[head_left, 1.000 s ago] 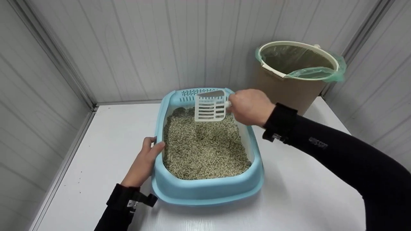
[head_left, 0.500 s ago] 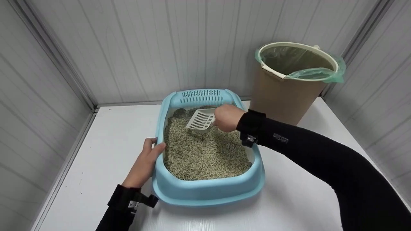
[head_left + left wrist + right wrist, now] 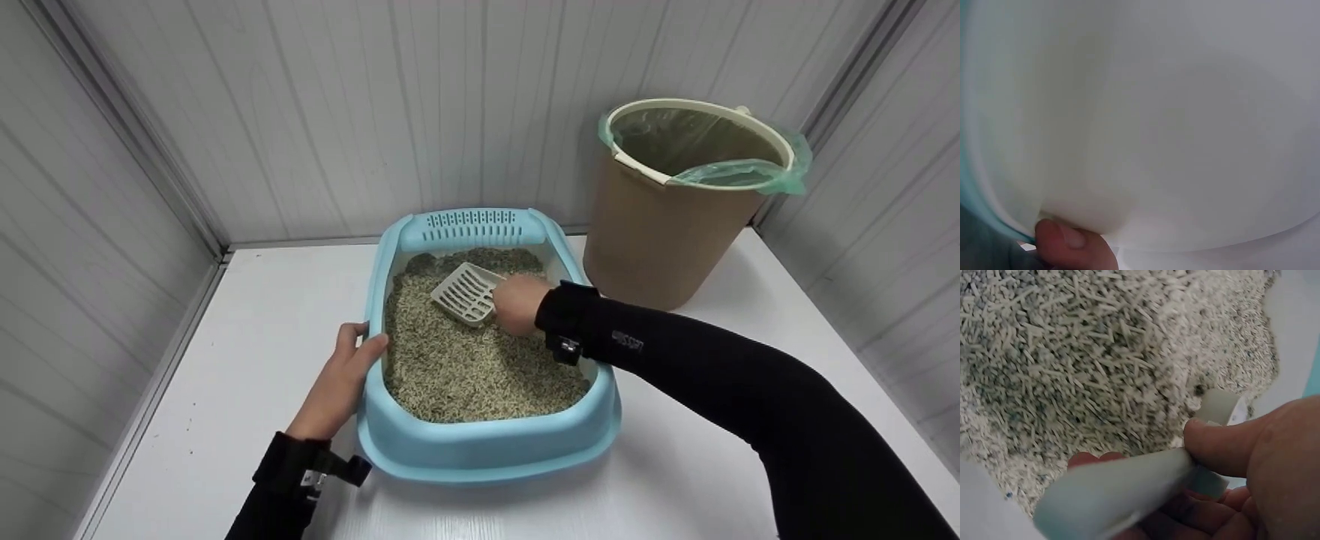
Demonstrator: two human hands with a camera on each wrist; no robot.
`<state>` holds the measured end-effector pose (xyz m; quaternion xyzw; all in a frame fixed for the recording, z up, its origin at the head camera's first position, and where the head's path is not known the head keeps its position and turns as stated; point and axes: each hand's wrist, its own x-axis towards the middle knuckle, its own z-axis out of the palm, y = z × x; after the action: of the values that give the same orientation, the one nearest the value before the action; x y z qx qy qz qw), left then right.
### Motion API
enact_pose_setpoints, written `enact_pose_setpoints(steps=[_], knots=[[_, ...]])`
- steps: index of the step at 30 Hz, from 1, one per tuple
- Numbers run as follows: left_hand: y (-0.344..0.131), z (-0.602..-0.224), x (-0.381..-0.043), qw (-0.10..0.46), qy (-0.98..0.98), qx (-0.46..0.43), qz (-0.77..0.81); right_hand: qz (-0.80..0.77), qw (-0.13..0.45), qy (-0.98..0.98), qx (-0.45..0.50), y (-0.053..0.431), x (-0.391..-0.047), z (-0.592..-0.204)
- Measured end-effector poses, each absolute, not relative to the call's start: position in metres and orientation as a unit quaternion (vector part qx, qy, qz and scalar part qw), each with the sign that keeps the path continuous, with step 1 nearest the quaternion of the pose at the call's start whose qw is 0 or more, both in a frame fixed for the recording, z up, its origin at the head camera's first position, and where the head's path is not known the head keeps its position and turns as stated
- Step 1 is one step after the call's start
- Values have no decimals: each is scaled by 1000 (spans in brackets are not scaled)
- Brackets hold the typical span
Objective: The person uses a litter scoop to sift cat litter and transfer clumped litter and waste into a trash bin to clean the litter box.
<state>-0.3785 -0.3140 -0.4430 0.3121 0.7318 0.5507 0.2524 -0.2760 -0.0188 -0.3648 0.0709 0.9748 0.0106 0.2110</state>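
Note:
A blue litter box (image 3: pixel 487 450) holds pale, pellet-like litter (image 3: pixel 472 375), darker at its far end. My left hand (image 3: pixel 337 382) grips the box's left rim, thumb over the top edge. In the left wrist view a fingertip (image 3: pixel 1075 244) shows at the edge of the box's pale wall. My right hand (image 3: pixel 519 304) holds a slotted white litter scoop (image 3: pixel 466 294) by its handle, over the far half of the litter. The scoop's blade lies tilted, its lower edge right at the litter. In the right wrist view fingers and thumb wrap round the pale handle (image 3: pixel 1117 492).
A tall brown bin (image 3: pixel 652 247) with a cream rim and green liner bag (image 3: pixel 739 172) stands behind the box, to the right. Panelled walls (image 3: pixel 300 112) enclose the white table (image 3: pixel 247 337) at the back and sides. A few crumbs lie at the left.
The scoop has come down from above the box to the litter, its blade tipping from upright to a slant. My right hand has moved left and nearer. The left hand stays on the rim.

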Motion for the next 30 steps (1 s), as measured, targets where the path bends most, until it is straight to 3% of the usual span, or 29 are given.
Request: enact_pose_setpoints(steps=[8,16,19,25,30], knots=[[-315,-442,-377,256,724,313,558,-62,181,973,132,-16,-269,-349],[-315,-441,-377,266,718,309,564,-151,-6,976,157,23,-253,-301],[-321,-437,-378,278,730,303,546,-162,-47,968,187,49,-244,-294],[-342,-412,-375,324,769,305,458,-181,-9,962,202,100,-234,-322],[-353,-391,-353,320,791,340,395,-333,16,920,205,119,-230,-364]])
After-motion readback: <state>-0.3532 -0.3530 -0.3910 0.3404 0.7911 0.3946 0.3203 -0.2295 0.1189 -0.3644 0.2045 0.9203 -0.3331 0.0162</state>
